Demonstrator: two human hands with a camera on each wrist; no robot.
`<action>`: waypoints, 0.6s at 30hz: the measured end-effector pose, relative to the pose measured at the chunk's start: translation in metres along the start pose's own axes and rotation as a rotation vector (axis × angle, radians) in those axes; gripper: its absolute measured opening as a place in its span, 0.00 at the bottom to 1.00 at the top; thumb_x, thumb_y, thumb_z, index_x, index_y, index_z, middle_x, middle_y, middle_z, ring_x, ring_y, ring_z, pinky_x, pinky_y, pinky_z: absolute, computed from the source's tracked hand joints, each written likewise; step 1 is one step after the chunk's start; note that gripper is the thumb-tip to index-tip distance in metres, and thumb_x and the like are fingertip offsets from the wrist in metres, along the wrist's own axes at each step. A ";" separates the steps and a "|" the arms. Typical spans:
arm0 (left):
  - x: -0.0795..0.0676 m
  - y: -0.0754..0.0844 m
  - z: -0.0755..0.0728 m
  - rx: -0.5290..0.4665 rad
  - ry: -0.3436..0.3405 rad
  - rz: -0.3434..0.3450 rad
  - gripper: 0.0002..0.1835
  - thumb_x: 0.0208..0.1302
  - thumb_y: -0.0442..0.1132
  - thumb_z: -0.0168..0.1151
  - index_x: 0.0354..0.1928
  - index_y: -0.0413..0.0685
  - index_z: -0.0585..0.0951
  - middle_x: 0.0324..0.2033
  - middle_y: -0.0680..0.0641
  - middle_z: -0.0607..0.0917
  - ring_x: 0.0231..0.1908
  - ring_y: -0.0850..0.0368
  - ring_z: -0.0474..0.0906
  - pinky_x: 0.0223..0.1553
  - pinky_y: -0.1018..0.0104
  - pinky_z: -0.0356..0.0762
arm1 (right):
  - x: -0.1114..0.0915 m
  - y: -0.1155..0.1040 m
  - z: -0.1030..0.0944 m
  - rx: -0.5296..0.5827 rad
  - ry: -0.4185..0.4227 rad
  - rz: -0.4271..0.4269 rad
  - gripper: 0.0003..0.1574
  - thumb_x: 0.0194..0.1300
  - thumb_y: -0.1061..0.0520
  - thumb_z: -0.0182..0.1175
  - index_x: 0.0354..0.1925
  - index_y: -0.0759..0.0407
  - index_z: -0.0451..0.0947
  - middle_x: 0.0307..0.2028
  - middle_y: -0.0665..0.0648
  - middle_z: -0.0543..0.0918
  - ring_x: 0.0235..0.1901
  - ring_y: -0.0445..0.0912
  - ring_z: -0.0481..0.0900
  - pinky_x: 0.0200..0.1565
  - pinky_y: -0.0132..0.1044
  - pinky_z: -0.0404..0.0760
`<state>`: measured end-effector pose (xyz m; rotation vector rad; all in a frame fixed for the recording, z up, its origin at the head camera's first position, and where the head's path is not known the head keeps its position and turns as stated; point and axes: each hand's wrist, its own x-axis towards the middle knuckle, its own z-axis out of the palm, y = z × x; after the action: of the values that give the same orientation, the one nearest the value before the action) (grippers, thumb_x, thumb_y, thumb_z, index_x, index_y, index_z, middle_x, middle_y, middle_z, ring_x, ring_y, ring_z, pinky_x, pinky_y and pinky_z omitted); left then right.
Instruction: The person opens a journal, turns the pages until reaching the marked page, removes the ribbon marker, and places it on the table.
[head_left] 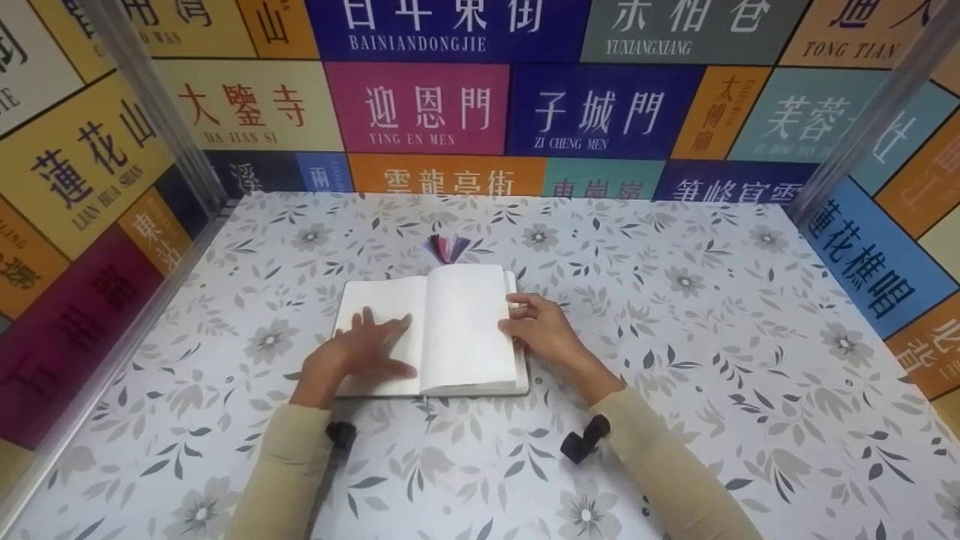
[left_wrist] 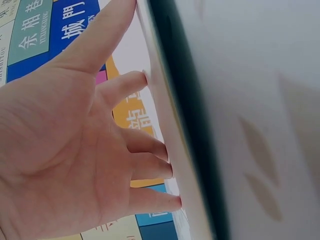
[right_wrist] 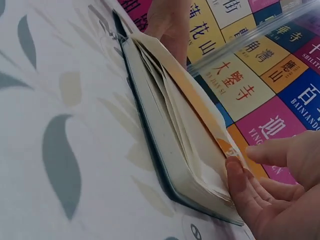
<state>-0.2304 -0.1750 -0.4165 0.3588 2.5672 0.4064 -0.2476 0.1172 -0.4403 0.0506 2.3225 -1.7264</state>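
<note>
A notebook with blank white pages lies spread on the table, its dark cover showing at the edge in the right wrist view. My left hand rests on the left page, fingers spread; the left wrist view shows the fingertips touching the paper. At the notebook's right edge, my right hand pinches the page edge between thumb and fingers. In the right wrist view several leaves stand slightly apart beneath the upper page, and one finger lies under its edge.
A fan of thin coloured strips lies just behind the notebook. Under everything is a table with a floral cover. Panels with colourful lettering rise at the back and sides, with clear posts at the corners.
</note>
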 end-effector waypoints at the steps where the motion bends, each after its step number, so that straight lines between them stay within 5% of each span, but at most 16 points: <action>1: 0.000 0.000 0.000 0.001 0.002 0.005 0.52 0.64 0.63 0.61 0.80 0.51 0.47 0.73 0.19 0.36 0.74 0.20 0.30 0.68 0.19 0.39 | 0.001 0.000 0.001 0.043 0.008 0.024 0.35 0.64 0.61 0.65 0.69 0.60 0.69 0.56 0.65 0.81 0.39 0.43 0.83 0.38 0.29 0.82; 8: -0.002 0.002 -0.003 0.008 0.010 0.025 0.51 0.65 0.60 0.62 0.80 0.48 0.48 0.76 0.24 0.40 0.74 0.19 0.31 0.67 0.18 0.39 | 0.000 -0.003 0.005 0.266 -0.001 0.144 0.33 0.63 0.64 0.65 0.66 0.61 0.72 0.59 0.63 0.83 0.41 0.44 0.85 0.40 0.32 0.83; 18: -0.004 0.002 -0.004 0.026 0.003 0.027 0.49 0.67 0.59 0.60 0.80 0.46 0.49 0.76 0.24 0.41 0.74 0.19 0.34 0.70 0.21 0.42 | 0.000 -0.012 0.004 0.354 -0.027 0.153 0.30 0.64 0.65 0.63 0.64 0.61 0.73 0.52 0.58 0.83 0.43 0.46 0.83 0.44 0.34 0.83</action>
<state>-0.2292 -0.1755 -0.4107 0.4025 2.5754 0.3837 -0.2492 0.1098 -0.4303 0.2588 1.9121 -2.0192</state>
